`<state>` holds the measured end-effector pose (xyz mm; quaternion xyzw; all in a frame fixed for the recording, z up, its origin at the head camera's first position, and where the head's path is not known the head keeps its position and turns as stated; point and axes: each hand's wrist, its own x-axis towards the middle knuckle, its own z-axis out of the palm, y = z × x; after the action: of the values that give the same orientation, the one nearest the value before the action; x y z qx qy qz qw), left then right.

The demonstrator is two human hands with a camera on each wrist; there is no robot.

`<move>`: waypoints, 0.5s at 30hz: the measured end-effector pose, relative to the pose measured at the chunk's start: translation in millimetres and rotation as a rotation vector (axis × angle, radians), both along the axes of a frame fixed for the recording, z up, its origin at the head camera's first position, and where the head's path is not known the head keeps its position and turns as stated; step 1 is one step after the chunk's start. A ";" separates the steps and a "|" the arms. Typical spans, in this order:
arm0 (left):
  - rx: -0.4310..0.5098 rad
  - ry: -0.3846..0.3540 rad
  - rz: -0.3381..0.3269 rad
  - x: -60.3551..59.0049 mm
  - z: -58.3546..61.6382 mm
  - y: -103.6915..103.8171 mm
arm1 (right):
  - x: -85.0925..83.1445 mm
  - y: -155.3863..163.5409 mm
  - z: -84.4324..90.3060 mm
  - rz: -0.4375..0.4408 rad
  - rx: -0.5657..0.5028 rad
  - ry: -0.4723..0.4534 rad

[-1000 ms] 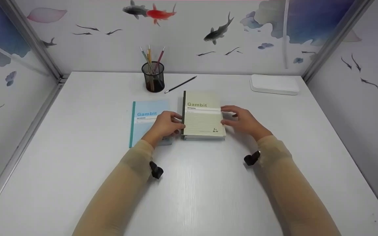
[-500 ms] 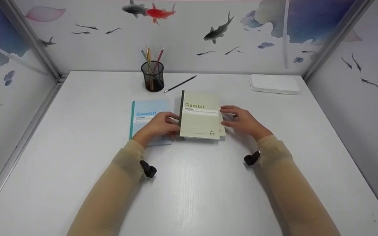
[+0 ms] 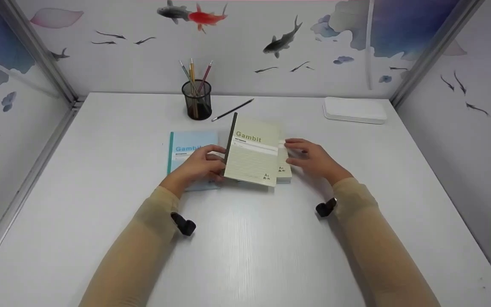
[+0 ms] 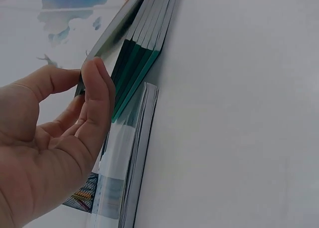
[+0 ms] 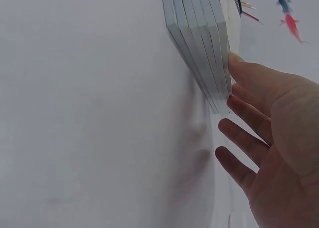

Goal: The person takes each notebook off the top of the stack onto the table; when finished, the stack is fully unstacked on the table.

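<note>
Over the last second the top green notebook [image 3: 252, 153] has gone from lying flush on the stack of notebooks [image 3: 285, 170] to being raised off it and carried toward the person's left, so that it now overhangs the stack's left edge and uncovers the next green cover beneath. This suggests one notebook is being separated from the pile while the rest stay put. The left hand [image 3: 196, 166] grips the lifted notebook at its dark spine, thumb on one face and fingers [image 4: 94, 103] curled around the other. The right hand [image 3: 313, 158] rests against the stack's right side with fingers [image 5: 249, 101] straight and slightly apart, touching the page edges and steadying them. The raised notebook is tilted, spine side higher, hanging above the middle of the counter [image 3: 249, 247] between the blue notebook [image 3: 188, 149] and the stack. Its long axis runs roughly away from the person, leaning slightly left at the far end, with its title end pointing toward the pen cup [image 3: 197, 100] and the loose pencil [image 3: 232, 110].
</note>
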<state>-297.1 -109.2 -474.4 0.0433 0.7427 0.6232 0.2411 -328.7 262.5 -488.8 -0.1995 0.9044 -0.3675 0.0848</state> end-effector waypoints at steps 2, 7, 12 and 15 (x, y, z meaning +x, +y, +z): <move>0.018 -0.004 0.006 1.4 0.0 -6.5 | -0.1 0.2 -0.7 -0.004 0.006 -0.005; 0.044 0.016 0.007 6.7 0.8 -27.4 | 0.5 -0.3 -0.1 -0.010 -0.002 -0.016; 0.059 0.008 0.037 12.6 2.7 -56.5 | 1.5 -1.8 1.0 -0.019 -0.001 -0.021; 0.078 0.004 0.060 16.5 5.0 -77.0 | 1.5 -1.3 0.9 -0.027 0.007 -0.022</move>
<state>-280.6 -186.2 -469.4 0.0317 0.7192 0.6586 0.2190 -327.2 261.3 -487.9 -0.1830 0.9073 -0.3677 0.0904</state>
